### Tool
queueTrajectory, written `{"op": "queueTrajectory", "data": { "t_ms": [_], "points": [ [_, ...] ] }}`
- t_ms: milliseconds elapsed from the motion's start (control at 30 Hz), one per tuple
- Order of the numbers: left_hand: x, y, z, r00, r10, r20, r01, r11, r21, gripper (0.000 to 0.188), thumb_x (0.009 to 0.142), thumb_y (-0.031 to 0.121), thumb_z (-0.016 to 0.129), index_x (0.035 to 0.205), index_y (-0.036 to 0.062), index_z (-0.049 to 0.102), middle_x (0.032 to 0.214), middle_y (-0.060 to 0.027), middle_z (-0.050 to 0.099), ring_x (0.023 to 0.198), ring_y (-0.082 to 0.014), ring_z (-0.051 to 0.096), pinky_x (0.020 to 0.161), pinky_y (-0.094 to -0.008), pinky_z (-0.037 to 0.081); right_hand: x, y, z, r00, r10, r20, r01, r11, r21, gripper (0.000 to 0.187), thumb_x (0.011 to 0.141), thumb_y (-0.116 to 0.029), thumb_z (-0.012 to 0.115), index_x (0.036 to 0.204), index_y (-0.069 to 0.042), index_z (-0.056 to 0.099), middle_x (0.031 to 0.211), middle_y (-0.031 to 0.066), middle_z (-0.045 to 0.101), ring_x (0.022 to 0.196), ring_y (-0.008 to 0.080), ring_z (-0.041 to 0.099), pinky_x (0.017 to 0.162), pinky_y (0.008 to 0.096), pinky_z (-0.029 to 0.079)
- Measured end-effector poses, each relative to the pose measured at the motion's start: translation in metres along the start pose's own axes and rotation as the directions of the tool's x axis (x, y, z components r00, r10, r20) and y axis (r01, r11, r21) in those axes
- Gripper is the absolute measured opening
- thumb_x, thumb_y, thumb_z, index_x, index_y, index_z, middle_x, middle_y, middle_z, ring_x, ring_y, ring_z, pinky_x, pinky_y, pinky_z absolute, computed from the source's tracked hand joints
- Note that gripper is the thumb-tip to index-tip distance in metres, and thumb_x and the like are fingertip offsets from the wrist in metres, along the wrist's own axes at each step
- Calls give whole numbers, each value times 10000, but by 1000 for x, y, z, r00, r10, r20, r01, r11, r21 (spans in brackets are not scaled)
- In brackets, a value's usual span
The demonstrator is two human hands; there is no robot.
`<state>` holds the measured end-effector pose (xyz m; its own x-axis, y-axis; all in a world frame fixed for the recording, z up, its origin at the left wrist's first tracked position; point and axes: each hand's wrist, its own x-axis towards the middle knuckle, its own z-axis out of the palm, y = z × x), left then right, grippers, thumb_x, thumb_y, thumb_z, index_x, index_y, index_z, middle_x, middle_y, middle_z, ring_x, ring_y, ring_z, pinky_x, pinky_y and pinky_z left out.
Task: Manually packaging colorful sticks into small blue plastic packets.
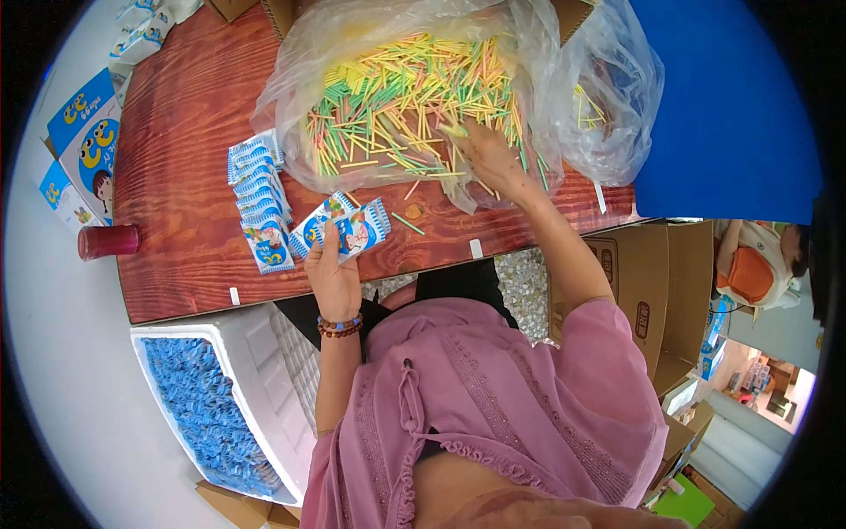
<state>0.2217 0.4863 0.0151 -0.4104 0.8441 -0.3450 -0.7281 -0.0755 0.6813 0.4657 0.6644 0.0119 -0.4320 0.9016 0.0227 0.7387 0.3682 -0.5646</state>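
My left hand (335, 275) is closed around small blue-and-white printed packets (364, 231) at the table's near edge. Just left of it, a row of similar packets (262, 198) lies overlapped on the wood. Further back, a loose heap of thin pastel sticks (397, 97), yellow, green and pink, fills a spread clear plastic bag (295, 97). My right hand (492, 160) reaches over the bag's near right side. Its fingertips are pinched together in the heap on a few yellowish sticks, partly hidden by the fingers. A few loose sticks (408, 224) lie on the table between my hands.
On the reddish wooden table (189, 132) a red-lidded jar (108, 242) and a printed carton (91, 145) stand at the left. Below it, a white foam box (216, 344) holds many blue packets. A second plastic bag (608, 79) sits back right; cardboard boxes (687, 282) stand at right.
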Motion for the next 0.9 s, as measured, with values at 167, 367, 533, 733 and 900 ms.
{"op": "queueTrajectory", "data": {
  "t_ms": [167, 367, 533, 733, 900],
  "points": [
    [0, 2, 3, 1000, -2, -7, 2, 1000, 2, 156, 950, 111, 566, 1047, 8, 633, 1045, -71, 666, 939, -144, 648, 833, -315, 537, 5, 38, -19, 959, 153, -240, -132, 986, 101, 282, 943, -224, 487, 1050, 36, 493, 961, 306, 610, 893, 466, 593, 717, 502, 471],
    [-1, 0, 6, 1000, -10, -2, 10, 1000, -14, 165, 947, 103, 569, 1063, 4, 630, 1062, -73, 661, 946, -145, 646, 840, -311, 534, -18, 122, 13, 992, -114, 52, 49, -25, -998, 296, 940, -250, 491, 942, 43, 530, 879, 304, 615, 877, 474, 597, 679, 473, 495],
    [-1, 2, 2, 1000, -6, -11, 5, 1000, -21, 171, 945, 94, 569, 1079, 4, 628, 1078, -74, 656, 956, -143, 642, 841, -306, 531, -9, 33, -6, 948, 122, -295, -201, 946, -254, 274, 876, -207, 573, 890, 65, 539, 782, 297, 601, 830, 474, 604, 682, 501, 482],
    [-2, 4, 1, 1000, 8, -3, -9, 999, -45, 146, 942, 89, 572, 1052, 19, 639, 1060, -63, 665, 944, -138, 644, 840, -304, 530, -3, 38, -10, 983, 14, -182, -71, 947, -313, 258, 877, -172, 551, 935, 76, 514, 869, 329, 583, 892, 486, 561, 751, 520, 443],
    [-4, 4, -1, 1000, 6, -9, -6, 999, -48, 124, 940, 84, 575, 1023, 29, 649, 1030, -49, 672, 929, -126, 644, 834, -301, 530, -3, 38, -6, 950, 156, -270, -163, 987, -5, 233, 902, -157, 528, 971, 63, 492, 888, 296, 584, 855, 440, 563, 755, 473, 442]
  ]
}}
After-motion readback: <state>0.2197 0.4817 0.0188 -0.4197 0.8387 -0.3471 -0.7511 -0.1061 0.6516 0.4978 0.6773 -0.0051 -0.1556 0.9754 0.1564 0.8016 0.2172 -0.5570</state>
